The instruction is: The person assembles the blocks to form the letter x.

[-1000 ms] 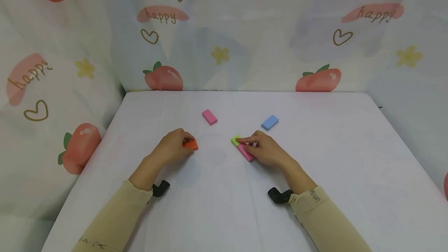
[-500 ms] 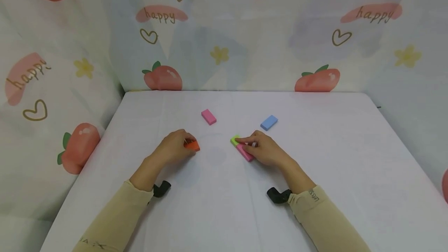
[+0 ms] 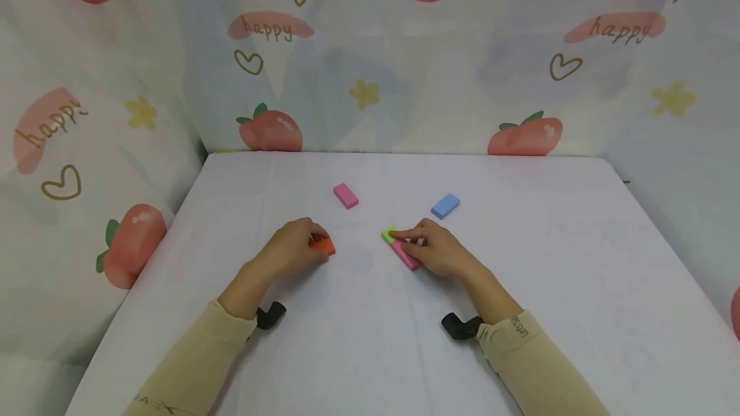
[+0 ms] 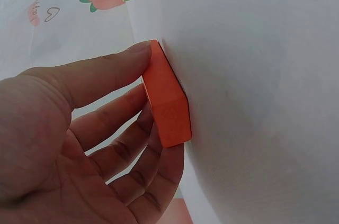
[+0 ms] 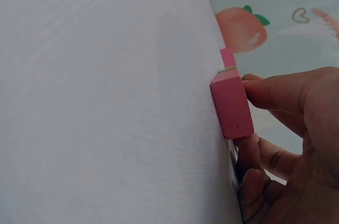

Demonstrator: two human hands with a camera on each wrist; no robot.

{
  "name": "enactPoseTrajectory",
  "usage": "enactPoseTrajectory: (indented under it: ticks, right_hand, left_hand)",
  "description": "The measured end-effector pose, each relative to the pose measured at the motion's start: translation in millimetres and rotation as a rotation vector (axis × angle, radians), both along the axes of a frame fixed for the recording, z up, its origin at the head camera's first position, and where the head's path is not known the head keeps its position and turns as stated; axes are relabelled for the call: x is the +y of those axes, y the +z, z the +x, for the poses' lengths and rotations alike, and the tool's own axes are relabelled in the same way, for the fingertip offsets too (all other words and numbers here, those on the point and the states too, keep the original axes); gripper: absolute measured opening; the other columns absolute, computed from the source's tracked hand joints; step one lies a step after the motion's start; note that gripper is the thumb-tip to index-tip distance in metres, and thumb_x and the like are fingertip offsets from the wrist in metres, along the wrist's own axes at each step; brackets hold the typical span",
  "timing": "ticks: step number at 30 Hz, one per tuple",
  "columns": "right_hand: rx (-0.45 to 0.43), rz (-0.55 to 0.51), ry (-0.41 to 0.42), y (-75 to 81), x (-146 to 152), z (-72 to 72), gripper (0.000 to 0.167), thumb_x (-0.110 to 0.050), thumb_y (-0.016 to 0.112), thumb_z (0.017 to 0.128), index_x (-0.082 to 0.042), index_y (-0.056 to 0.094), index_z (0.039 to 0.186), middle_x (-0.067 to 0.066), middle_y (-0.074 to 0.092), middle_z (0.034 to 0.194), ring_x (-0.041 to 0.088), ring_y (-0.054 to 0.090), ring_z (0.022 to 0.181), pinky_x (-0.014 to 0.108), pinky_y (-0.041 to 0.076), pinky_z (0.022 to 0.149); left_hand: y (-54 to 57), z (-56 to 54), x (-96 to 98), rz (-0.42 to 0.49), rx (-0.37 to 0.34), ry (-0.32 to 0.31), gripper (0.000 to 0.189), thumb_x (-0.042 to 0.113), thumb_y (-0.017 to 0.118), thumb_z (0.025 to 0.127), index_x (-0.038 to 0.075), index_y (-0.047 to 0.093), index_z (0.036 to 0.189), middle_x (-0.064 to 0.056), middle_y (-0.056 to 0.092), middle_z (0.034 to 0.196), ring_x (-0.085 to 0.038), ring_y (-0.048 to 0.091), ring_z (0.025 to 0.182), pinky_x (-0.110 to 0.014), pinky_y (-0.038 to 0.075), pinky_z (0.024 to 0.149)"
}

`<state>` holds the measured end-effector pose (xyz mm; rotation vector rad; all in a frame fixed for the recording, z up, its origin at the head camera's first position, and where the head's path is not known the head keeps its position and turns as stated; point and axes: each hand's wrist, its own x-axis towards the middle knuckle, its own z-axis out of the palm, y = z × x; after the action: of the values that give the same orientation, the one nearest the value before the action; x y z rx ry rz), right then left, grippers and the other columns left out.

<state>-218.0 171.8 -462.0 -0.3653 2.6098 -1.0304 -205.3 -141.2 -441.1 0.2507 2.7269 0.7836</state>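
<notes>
across the table (image 3: 352, 339), left grip (image 3: 291, 247) pinches one orange block (image 4: 167, 91), right grip (image 3: 442, 251) one of two pink blocks (image 5: 232, 106).

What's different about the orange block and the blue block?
The left hand holds the orange block, but no hand touches the blue block. The orange block is farther left and nearer the front, while the blue block is farther right and back. Both are box-shaped.
</notes>
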Motion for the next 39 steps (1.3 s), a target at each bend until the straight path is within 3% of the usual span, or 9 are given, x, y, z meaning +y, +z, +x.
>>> enactPoseTrajectory:
  ticks: [39]
  right_hand:
    - [0.026,0.003,0.014,-1.2,-1.0,0.3,0.034,-0.024,0.066,0.101,-0.031,0.071,0.135,0.005,0.055,0.098,0.020,0.051,0.087,0.031,0.041,0.068]
  left_hand:
    - [-2.4,2.9,15.1,-0.006,0.010,-0.026,0.038,0.022,0.085,0.086,0.012,0.074,0.121,0.000,0.067,0.104,-0.017,0.059,0.097,-0.035,0.052,0.088]
